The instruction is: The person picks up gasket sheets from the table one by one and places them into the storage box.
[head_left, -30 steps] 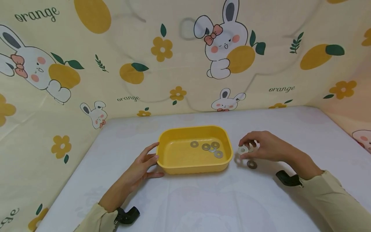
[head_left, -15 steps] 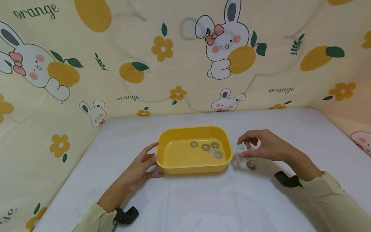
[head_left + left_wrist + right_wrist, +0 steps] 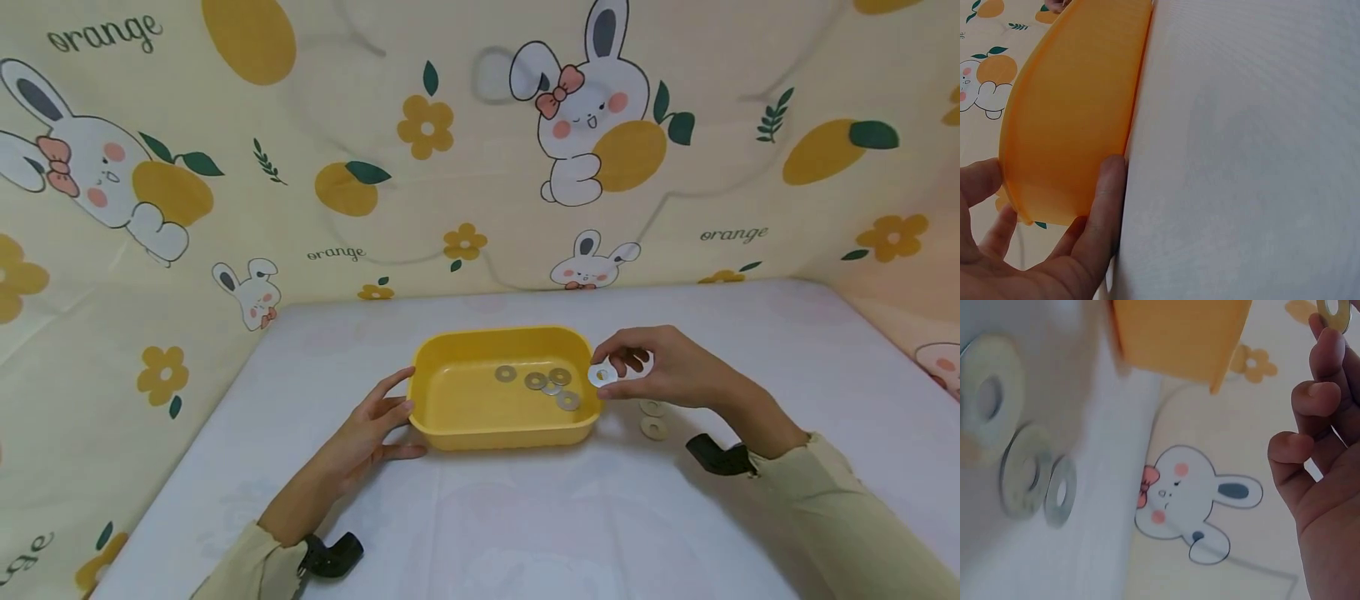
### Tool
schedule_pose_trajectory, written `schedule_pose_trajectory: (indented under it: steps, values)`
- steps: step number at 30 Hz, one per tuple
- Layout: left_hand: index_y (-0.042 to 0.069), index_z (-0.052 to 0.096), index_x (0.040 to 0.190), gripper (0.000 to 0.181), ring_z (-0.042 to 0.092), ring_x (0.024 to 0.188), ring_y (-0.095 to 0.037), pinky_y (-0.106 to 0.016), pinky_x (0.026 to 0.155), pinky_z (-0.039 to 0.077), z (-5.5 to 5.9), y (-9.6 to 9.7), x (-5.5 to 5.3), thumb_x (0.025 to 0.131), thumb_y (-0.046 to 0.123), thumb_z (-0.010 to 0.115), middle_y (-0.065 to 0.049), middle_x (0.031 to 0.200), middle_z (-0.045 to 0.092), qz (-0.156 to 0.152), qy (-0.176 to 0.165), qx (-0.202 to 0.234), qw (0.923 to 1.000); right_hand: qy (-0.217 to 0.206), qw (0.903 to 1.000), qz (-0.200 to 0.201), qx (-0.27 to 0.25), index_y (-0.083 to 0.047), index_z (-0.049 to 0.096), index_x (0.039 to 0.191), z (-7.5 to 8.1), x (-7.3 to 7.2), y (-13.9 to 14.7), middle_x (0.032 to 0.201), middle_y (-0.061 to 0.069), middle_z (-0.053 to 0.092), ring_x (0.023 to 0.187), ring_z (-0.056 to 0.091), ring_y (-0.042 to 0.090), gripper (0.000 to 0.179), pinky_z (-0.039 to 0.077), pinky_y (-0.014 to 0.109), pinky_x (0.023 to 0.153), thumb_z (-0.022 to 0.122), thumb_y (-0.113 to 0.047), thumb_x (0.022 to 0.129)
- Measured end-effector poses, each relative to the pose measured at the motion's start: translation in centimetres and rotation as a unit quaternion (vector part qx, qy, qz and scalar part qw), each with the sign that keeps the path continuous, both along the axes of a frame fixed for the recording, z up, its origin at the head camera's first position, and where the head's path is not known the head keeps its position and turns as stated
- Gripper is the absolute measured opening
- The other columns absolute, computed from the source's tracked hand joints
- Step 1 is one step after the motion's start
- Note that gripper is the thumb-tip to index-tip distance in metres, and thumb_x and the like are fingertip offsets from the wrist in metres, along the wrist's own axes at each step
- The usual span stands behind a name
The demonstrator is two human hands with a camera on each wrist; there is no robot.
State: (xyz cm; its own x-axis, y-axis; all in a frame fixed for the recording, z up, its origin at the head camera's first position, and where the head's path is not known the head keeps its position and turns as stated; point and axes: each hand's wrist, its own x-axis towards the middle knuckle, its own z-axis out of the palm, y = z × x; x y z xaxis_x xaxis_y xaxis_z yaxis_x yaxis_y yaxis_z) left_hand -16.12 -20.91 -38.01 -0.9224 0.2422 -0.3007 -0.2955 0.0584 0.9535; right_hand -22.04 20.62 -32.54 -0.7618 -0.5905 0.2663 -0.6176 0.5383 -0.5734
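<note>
White bench [image 3: 525, 517]: beneath left grip [image 3: 375, 427] and right grip [image 3: 675, 368].
Yellow rectangular plastic tray [image 3: 502, 440]: between the grips, long axis running from one to the other.
Left grip: holding the tray's end.
Right grip: pinching a pale ring-shaped metal washer [image 3: 595, 374].
Five grey metal washers [image 3: 528, 382]: inside, nearer the right grip.
Loose metal washers [image 3: 1016, 481]: below the right grip.
Pinched washer: at the tray's right rim; whether over it, I can't tell.

Head view looks forward and down over the bench [image 3: 525, 517]; wrist views, close and sideways, share the tray [image 3: 1072, 112].
</note>
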Motion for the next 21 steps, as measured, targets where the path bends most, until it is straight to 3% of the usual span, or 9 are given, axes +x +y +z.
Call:
schedule_pose_trajectory:
  steps: [10,17,21]
  values:
    - [0.038,0.029,0.154,0.057,0.058,0.12,-0.027,-0.043,0.091,0.06,0.0,0.1,0.0,0.104,0.024,0.052,-0.016,0.151,0.035,0.008,-0.004,-0.008,0.9999,0.015,0.9986,0.035,-0.037,-0.025,0.07,0.102,-0.5,-0.4,-2.4,0.076,-0.008,0.058,0.075,0.051,0.02,0.032,0.041,0.024,0.065,0.088,-0.031,0.075]
    - [0.038,0.028,0.154,0.057,0.056,0.122,-0.028,-0.044,0.091,0.06,0.1,0.0,0.0,0.104,0.025,0.053,-0.016,0.152,0.034,0.005,-0.002,0.0,1.0,0.013,0.998,0.052,-0.035,-0.025,0.07,0.102,-0.6,-0.8,-4.0,0.077,-0.01,0.058,0.078,0.052,0.011,0.033,0.042,0.022,0.068,0.087,-0.035,0.076]
    - [0.038,0.027,0.155,0.057,0.056,0.123,-0.028,-0.044,0.091,0.06,0.1,0.0,0.0,0.105,0.025,0.052,-0.016,0.153,0.034,-0.002,0.0,-0.003,1.0,0.014,0.9981,0.054,-0.026,-0.023,0.071,0.102,-0.1,-1.1,-4.7,0.078,-0.009,0.058,0.079,0.053,0.015,0.034,0.044,0.024,0.068,0.086,-0.038,0.076]
